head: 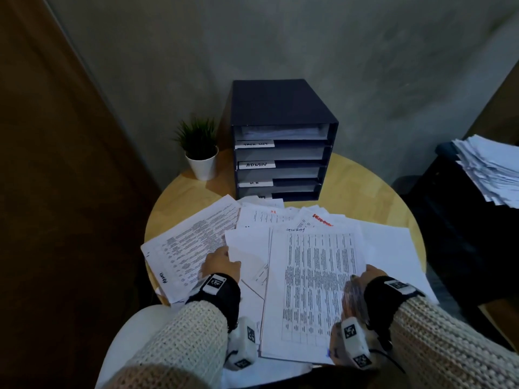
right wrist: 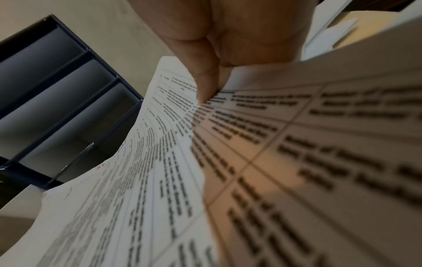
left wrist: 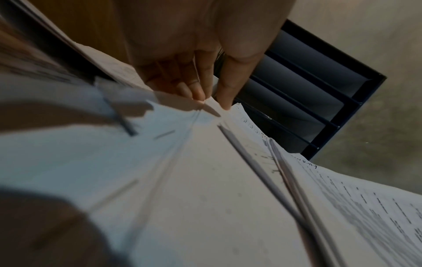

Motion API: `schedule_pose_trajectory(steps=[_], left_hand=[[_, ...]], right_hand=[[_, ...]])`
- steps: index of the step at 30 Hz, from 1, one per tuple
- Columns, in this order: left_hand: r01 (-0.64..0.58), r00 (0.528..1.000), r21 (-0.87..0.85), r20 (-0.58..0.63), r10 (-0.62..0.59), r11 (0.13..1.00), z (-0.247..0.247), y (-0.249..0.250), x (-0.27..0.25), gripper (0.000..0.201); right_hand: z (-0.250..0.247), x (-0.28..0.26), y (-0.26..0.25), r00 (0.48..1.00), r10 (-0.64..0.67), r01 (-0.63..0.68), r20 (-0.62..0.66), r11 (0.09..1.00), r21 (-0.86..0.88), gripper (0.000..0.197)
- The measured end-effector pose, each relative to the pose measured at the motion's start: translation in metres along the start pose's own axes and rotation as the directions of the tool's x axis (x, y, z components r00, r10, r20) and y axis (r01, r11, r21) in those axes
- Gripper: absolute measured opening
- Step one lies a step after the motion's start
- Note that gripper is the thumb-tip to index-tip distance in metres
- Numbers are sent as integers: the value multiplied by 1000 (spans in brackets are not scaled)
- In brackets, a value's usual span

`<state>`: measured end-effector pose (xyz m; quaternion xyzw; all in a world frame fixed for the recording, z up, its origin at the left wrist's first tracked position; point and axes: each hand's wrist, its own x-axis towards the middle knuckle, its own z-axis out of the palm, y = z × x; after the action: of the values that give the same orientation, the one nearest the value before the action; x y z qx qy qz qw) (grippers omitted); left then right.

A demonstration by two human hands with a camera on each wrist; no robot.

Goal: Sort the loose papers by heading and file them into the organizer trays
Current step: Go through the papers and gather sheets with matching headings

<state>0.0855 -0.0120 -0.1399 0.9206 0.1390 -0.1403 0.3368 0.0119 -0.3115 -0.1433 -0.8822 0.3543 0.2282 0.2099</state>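
Loose papers cover the front of a round wooden table (head: 362, 186). A printed table sheet headed SECURITY (head: 314, 276) lies on top of a small stack, lifted toward me. My right hand (head: 365, 276) pinches its right edge, with the thumb (right wrist: 205, 84) on the printed face. My left hand (head: 223, 262) pinches the left edge of a mostly blank sheet (head: 247, 248), fingertips (left wrist: 200, 94) and thumb closed on its corner. A sheet marked ADMIN (head: 191, 242) lies at the left, one marked HR (head: 264, 217) behind. The dark blue organizer (head: 280, 153) stands at the back with labelled trays.
A small potted plant (head: 200, 153) stands left of the organizer. At the right, a tall pile of papers (head: 488, 169) rests on a dark piece of furniture. A grey wall is close behind the table. Bare tabletop shows right of the organizer.
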Motion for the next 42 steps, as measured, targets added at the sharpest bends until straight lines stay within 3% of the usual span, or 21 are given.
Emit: schedule_pose_trajectory(steps=[3, 7, 11, 17, 22, 25, 28, 34, 38, 42], left_hand=[[17, 999, -41, 43, -15, 999, -1, 0, 1, 53], [24, 999, -258, 37, -15, 966, -1, 0, 4, 58], [-27, 1000, -332, -2, 28, 943, -2, 3, 2, 45], [-95, 985, -93, -153, 80, 991, -7, 6, 0, 23], [-115, 960, 80, -247, 131, 990, -7, 12, -11, 59], [-209, 978, -10, -3, 209, 978, 6, 19, -14, 42], [-174, 965, -29, 192, 176, 984, 18, 27, -23, 37], [-122, 952, 17, 284, 112, 992, 30, 35, -30, 40], [-100, 951, 55, 299, 80, 993, 24, 41, -34, 25], [-89, 946, 89, 318, 56, 992, 17, 41, -34, 32]], right_hand=[[0, 1, 3, 1000, -8, 8, 6, 1000, 20, 42], [0, 0, 6, 1000, -30, 30, 4, 998, 52, 41], [0, -1, 5, 999, -44, 42, 18, 997, 61, 43], [0, -4, 7, 1000, -16, 15, 20, 1000, 21, 49], [2, -2, 6, 1000, -7, 7, 3, 1000, 24, 51], [1, -1, 5, 1000, 2, -2, 4, 1000, 22, 51], [1, 1, 9, 1000, 10, -9, -14, 999, 38, 48], [-1, -1, 13, 999, 32, -30, -22, 997, 73, 46], [-4, -5, 11, 1000, 26, -25, -8, 993, 111, 45], [-4, -4, 12, 999, 34, -30, -16, 981, 190, 49]])
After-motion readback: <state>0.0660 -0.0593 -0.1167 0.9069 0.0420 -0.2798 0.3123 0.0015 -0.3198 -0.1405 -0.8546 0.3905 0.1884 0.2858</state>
